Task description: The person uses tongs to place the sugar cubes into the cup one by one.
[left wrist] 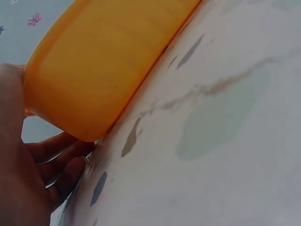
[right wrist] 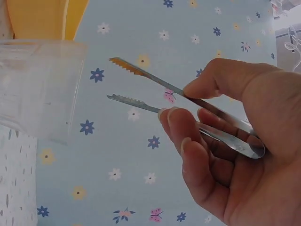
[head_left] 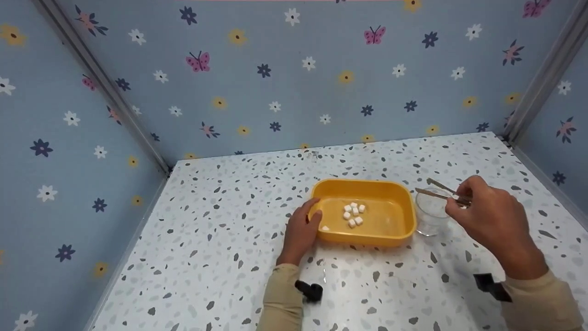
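Observation:
My left hand (head_left: 301, 232) grips the left end of a yellow plastic tub (head_left: 367, 239), the thumb over its rim. In the left wrist view some fingers lie against the tub's outer wall. Several small white cubes (head_left: 355, 211) sit loosely grouped on the tub's floor, and one lies apart near the front left corner. My right hand (head_left: 496, 220) holds metal tongs (right wrist: 155, 80) between thumb and fingers. Their serrated tips stand apart with nothing between them, above a clear glass (head_left: 429, 220) right of the tub. The right wrist view shows the glass (right wrist: 42, 94) at its left.
Tub and glass stand on a white speckled tabletop (head_left: 220, 230). Blue flowered panels (head_left: 294, 87) enclose the back and both sides. A black wrist strap piece (head_left: 310, 291) sits by the left sleeve, another (head_left: 491, 287) by the right sleeve.

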Tool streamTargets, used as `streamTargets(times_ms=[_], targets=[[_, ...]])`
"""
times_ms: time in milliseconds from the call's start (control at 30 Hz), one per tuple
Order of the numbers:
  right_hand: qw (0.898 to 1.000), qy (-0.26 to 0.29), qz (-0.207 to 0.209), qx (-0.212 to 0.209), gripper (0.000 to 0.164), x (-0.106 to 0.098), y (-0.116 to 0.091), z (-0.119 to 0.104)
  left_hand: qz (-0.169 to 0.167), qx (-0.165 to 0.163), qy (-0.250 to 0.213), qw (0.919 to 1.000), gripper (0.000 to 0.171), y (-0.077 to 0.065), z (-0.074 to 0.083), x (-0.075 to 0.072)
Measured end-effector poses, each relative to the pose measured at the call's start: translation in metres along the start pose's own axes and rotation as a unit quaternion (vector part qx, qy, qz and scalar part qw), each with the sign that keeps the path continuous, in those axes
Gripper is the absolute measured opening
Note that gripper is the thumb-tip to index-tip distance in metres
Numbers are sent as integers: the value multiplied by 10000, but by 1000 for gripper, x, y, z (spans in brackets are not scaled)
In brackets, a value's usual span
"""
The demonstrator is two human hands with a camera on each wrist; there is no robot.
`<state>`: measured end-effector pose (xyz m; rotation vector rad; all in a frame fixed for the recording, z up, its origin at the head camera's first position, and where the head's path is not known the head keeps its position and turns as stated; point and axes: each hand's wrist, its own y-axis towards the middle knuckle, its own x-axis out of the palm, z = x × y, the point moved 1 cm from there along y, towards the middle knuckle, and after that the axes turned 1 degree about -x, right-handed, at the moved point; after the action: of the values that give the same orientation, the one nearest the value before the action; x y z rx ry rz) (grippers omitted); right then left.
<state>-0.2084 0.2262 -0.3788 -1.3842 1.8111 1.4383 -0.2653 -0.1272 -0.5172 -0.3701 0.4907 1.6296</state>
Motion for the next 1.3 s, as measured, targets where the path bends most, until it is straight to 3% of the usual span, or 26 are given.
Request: streamTargets(times_ms=[233, 533, 700, 900, 1067, 1300], targets=[[9953, 512, 605, -554, 28, 5, -1, -6, 6, 48, -69, 10000, 43, 0, 0, 0], [9767, 1232, 1363, -1113, 24, 14, 1, -12, 17, 28, -3, 10000, 42, 1, 2, 1], [9755, 1098, 1290, -1406, 23, 25, 0, -13, 35, 11, 22, 10000, 42, 2, 1, 1], [9788, 1229, 815, -1425, 23, 37, -2, -16, 75, 44, 36, 10000, 42, 2, -2, 1], [9657, 1736, 903, -1704, 28, 43, -4, -21, 19, -10, -15, 10000, 42, 0, -1, 1], [9525, 2009, 1258, -1912, 32, 49, -3, -26, 8, -77, -35, 10000, 42, 0, 2, 0]])
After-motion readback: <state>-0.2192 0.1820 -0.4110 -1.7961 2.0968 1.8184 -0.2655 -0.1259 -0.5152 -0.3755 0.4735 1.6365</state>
